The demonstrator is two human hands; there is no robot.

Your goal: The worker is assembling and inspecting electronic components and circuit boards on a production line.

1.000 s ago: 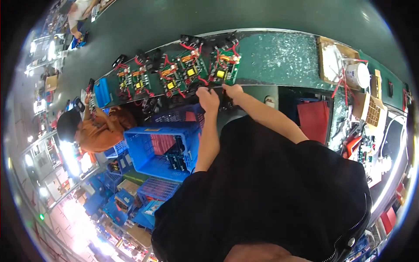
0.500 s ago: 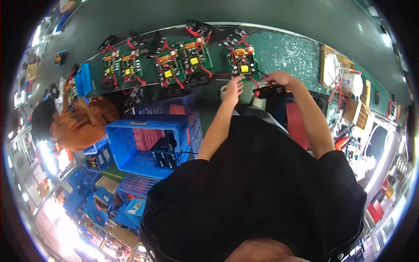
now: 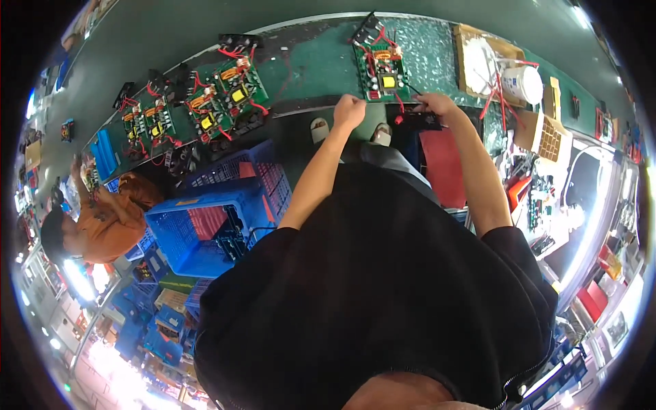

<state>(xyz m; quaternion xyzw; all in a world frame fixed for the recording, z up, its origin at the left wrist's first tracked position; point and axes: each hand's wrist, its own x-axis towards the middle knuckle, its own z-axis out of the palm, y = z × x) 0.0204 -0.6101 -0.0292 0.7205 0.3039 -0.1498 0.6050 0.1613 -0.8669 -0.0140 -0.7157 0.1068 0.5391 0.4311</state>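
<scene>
At scuffed bench (image 3: 437, 61): right grip (image 3: 437, 105) clasping flat black panel (image 3: 417, 121); left grip (image 3: 350, 111) unclear, near board (image 3: 378, 74).

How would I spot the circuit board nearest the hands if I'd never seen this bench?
Find the long green workbench curving across the upper view. Just beyond the hands, left of the open cardboard tray, lies a green circuit board with a yellow block. It lies apart, on its own, while similar boards farther left sit bunched together.

Circuit boards (image 3: 384, 70) along a workbench (image 3: 311, 68) and blue crates (image 3: 254, 205) show an electronics workshop.
</scene>
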